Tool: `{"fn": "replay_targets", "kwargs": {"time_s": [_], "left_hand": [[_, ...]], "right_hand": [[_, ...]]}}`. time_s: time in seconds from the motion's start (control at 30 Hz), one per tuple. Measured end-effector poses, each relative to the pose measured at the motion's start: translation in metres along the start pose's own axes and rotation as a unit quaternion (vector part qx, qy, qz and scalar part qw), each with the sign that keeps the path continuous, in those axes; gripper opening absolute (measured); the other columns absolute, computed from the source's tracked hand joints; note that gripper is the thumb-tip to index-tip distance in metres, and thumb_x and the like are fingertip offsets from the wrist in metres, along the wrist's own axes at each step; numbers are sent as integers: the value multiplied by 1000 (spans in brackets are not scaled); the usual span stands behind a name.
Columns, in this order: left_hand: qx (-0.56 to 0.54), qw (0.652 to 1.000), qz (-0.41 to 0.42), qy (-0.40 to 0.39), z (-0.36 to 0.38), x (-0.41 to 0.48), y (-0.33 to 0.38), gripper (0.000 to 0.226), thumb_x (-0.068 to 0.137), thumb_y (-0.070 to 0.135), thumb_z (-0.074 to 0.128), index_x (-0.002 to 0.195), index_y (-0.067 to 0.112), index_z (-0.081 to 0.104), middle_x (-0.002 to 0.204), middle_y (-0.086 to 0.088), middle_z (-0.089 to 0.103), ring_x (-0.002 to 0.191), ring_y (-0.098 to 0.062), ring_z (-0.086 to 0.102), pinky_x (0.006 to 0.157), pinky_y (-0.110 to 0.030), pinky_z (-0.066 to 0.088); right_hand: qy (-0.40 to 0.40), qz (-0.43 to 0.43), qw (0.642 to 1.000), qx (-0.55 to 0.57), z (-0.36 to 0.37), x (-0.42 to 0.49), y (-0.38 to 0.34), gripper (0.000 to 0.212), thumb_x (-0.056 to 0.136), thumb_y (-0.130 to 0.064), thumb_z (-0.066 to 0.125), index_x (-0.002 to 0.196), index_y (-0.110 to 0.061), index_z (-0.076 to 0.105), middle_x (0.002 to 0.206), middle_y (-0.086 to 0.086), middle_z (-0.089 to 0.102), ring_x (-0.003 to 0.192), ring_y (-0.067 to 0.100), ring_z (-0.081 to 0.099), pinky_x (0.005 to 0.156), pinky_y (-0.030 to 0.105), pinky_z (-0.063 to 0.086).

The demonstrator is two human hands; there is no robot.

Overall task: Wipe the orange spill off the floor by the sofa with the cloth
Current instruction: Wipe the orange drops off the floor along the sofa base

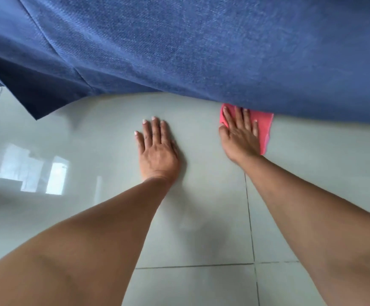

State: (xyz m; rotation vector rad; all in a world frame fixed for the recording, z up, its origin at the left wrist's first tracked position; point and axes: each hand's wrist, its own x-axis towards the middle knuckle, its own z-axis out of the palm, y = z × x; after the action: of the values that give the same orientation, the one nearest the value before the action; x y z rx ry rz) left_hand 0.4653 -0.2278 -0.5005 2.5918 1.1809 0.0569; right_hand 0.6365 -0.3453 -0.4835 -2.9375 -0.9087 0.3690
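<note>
A pink cloth [264, 127] lies flat on the pale tiled floor [201, 228], right at the foot of the blue sofa [201, 45]. My right hand [239, 133] presses down on the cloth with fingers spread, fingertips reaching the sofa's lower edge. My left hand [155, 149] rests palm-down on the bare floor a little to the left, fingers apart, holding nothing. No orange spill shows on the floor; anything beneath the cloth or the hand is hidden.
The sofa fills the whole upper part of the view, and its dark blue skirt [36, 91] hangs down at the left. Grout lines [249, 217] cross the glossy tiles. A window's reflection [33, 171] shines at the left.
</note>
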Motion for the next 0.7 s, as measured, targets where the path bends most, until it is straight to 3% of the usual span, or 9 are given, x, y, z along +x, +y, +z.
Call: {"fn": "replay_targets", "kwargs": {"time_s": [0.17, 0.3, 0.37, 0.43, 0.5, 0.57, 0.63, 0.7], "left_hand": [[9, 1000, 1, 4, 1, 0, -2, 60, 98, 30, 23, 155, 11, 15, 164, -8, 7, 151, -29, -2, 121, -48, -5], [7, 1000, 1, 0, 0, -1, -2, 61, 98, 31, 23, 155, 11, 14, 164, -7, 7, 151, -29, -2, 121, -48, -4], [14, 1000, 3, 2, 1, -2, -2, 61, 98, 30, 23, 155, 10, 15, 164, -8, 7, 151, -30, -1, 121, -48, -3], [20, 1000, 3, 1, 2, -2, -1, 61, 98, 30, 22, 155, 10, 15, 164, -9, 8, 151, -30, -1, 121, -49, -3], [25, 1000, 3, 6, 3, -3, -2, 61, 97, 30, 22, 155, 9, 16, 164, -10, 9, 151, -32, 1, 121, -50, -3], [24, 1000, 7, -1, 2, -2, -1, 62, 97, 30, 22, 155, 8, 16, 164, -11, 10, 151, -32, 2, 121, -50, -3], [27, 1000, 9, -4, 2, -2, 1, 62, 97, 30, 21, 155, 8, 16, 164, -11, 10, 150, -32, 1, 121, -50, -4], [27, 1000, 6, -2, 1, -1, 2, 61, 98, 30, 24, 154, 8, 17, 163, -11, 11, 150, -32, 2, 120, -51, -2]], "right_hand": [[3, -152, 988, -32, 15, -18, -63, 59, 97, -44, 24, 154, -37, 9, 165, -3, 0, 152, 18, -2, 121, 47, -1], [-29, -312, 948, -57, 20, -90, -7, 59, 96, -44, 27, 154, -38, 13, 165, -4, 5, 151, 17, 1, 121, 45, 1], [-30, -287, 955, -65, 16, -99, 47, 61, 95, -42, 26, 153, -38, 10, 164, -5, 5, 151, 16, 1, 121, 45, 3], [-31, -168, 983, -59, 7, -82, 84, 60, 94, -45, 17, 151, -41, -1, 164, -6, -4, 151, 14, -5, 121, 45, 1], [-29, -30, 999, -23, -2, -49, 84, 59, 96, -44, 13, 151, -41, -5, 164, -6, -10, 150, 14, -11, 121, 43, -6], [-8, 47, 999, 16, -6, -19, 57, 59, 98, -42, 17, 153, -38, -3, 165, -5, -9, 151, 16, -11, 121, 45, -6], [0, 31, 999, 12, -3, -8, 20, 59, 98, -43, 20, 154, -36, 0, 165, -4, -7, 151, 18, -9, 121, 48, -4], [-12, -64, 998, -17, 6, -24, -15, 60, 98, -44, 22, 155, -36, 3, 165, -2, -6, 151, 19, -8, 121, 47, -4]]}}
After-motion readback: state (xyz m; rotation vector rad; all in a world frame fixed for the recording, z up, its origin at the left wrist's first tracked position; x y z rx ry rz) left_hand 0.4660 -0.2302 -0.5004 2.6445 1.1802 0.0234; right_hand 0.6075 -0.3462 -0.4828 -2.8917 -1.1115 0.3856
